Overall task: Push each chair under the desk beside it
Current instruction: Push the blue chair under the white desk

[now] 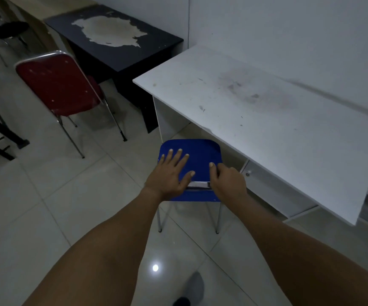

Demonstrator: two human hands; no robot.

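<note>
Gripping blue chair (197,155) backrest at centre frame: right hand (228,184) curled on it, left hand (172,173) flat; seat faces white desk (255,120).

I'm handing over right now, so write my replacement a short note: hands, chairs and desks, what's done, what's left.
Left hand: flat, fingers straight, pressing on the blue chair backrest.
Right hand: fingers curled over the backrest's top edge, gripping it.
Blue chair: at the white desk, seat partly under, back legs out on the floor.
Red chair: beside the black desk, seat apparently only partly under it, untouched.
Done: blue chair partway in.
Left: finish pushing the blue chair, then check the red one.
</note>
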